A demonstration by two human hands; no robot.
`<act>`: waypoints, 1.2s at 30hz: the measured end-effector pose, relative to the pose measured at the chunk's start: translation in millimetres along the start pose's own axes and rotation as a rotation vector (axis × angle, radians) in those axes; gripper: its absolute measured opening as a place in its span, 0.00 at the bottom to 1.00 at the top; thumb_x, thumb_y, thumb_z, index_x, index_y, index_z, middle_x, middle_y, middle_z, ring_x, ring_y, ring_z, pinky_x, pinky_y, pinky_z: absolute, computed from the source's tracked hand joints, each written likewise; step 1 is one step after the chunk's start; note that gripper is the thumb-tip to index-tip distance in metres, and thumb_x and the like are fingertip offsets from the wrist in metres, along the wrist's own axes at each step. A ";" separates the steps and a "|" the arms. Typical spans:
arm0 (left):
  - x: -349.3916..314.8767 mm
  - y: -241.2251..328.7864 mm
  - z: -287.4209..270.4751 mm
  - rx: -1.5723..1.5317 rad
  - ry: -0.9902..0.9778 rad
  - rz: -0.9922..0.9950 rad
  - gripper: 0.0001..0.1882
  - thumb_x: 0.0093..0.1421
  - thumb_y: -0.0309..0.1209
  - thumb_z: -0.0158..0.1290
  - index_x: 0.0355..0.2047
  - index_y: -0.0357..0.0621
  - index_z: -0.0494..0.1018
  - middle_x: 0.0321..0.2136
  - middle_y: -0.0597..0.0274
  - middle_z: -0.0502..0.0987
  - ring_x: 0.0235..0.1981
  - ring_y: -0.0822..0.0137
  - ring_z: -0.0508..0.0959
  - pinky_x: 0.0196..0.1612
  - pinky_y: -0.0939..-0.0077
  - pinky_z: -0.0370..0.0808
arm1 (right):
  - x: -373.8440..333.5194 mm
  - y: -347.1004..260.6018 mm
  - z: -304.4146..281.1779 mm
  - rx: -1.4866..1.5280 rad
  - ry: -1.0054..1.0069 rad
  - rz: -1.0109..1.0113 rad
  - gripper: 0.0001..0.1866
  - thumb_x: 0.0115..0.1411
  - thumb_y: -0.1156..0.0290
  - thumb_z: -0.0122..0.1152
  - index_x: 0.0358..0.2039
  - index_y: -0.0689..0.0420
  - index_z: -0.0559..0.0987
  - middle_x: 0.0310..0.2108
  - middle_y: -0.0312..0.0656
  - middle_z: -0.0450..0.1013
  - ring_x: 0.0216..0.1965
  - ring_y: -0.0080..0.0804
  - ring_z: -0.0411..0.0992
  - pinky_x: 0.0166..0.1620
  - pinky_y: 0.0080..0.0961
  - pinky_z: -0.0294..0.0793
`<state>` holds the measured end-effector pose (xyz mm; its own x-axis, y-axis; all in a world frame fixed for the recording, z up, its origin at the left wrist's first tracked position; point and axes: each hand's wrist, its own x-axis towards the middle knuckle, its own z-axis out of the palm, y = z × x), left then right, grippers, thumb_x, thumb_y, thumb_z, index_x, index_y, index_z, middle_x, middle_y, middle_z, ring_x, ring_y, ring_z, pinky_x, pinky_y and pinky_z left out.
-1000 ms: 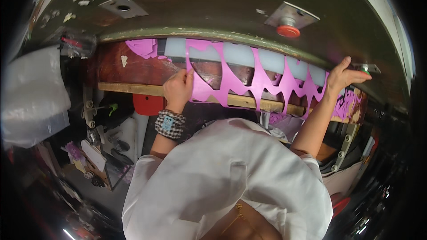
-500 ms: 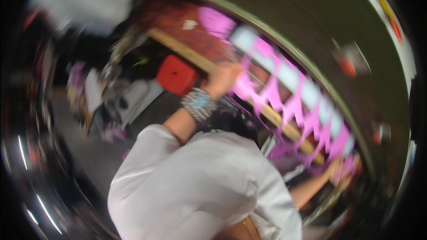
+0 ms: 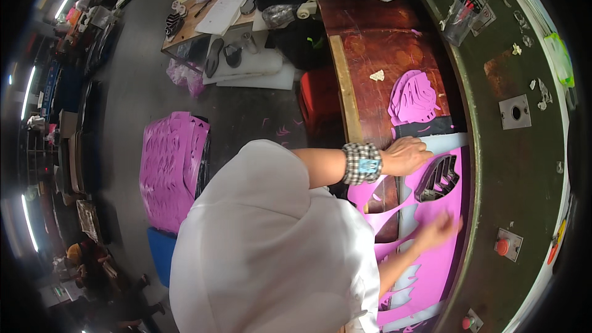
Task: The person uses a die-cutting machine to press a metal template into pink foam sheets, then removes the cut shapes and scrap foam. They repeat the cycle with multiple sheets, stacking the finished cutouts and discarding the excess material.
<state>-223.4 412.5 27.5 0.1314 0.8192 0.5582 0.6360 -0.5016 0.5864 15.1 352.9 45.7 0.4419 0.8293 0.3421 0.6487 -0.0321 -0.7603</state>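
A pink sheet [image 3: 441,259] with cut-out gaps along its left side lies over a pale blue board [image 3: 444,143]. On the sheet's far part rests a black cutting die [image 3: 439,179] with curved walls and inner ribs. My left hand [image 3: 407,155], below a checked wristband, is beside the die's far left side. Its fingers are bent and close together; what they grip, if anything, is hidden. Nearer to me, my right hand [image 3: 438,231] is over the sheet, just short of the die, its fingers smeared by motion. Beyond my left hand sits a pile of cut pink pieces [image 3: 413,95].
A green machine [image 3: 493,135] with red buttons [image 3: 503,245] borders the worktable [image 3: 370,43] on the right. A red stool [image 3: 319,102] stands by the table's left edge. Further left, stacked pink sheets [image 3: 169,169] sit above a blue support [image 3: 160,256]. A person [image 3: 92,265] is far left.
My view has turned and steadied. The pink sheet, earlier stretched between both hands, lies flat on the board. The die now shows on it, and my hands are closer together.
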 end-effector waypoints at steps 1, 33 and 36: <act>-3.5 -0.6 3.1 0.007 -0.059 0.017 0.12 0.53 0.31 0.51 0.37 0.42 0.76 0.27 0.60 0.74 0.33 0.59 0.75 0.36 0.62 0.72 | -14.3 -22.7 33.9 0.103 -0.246 0.063 0.29 0.56 0.67 0.64 0.55 0.67 0.67 0.54 0.54 0.66 0.52 0.41 0.68 0.55 0.31 0.67; -34.8 -12.1 -53.0 0.001 -0.280 -0.008 0.11 0.60 0.32 0.48 0.24 0.40 0.70 0.21 0.48 0.74 0.25 0.45 0.74 0.27 0.56 0.69 | -112.1 -66.5 8.2 0.287 0.024 0.110 0.52 0.41 0.76 0.72 0.63 0.63 0.51 0.57 0.55 0.59 0.58 0.43 0.61 0.59 0.34 0.61; -40.2 -17.1 -49.4 -0.105 -0.176 0.009 0.10 0.60 0.30 0.48 0.23 0.39 0.69 0.20 0.50 0.72 0.23 0.50 0.73 0.27 0.60 0.68 | -110.6 -61.2 15.8 0.062 0.061 -0.057 0.49 0.43 0.76 0.70 0.63 0.64 0.52 0.55 0.57 0.59 0.56 0.53 0.61 0.59 0.38 0.62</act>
<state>-277.1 374.4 24.1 0.2738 0.8459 0.4576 0.5529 -0.5278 0.6448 -83.3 272.0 45.6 0.4433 0.7933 0.4173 0.6350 0.0506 -0.7708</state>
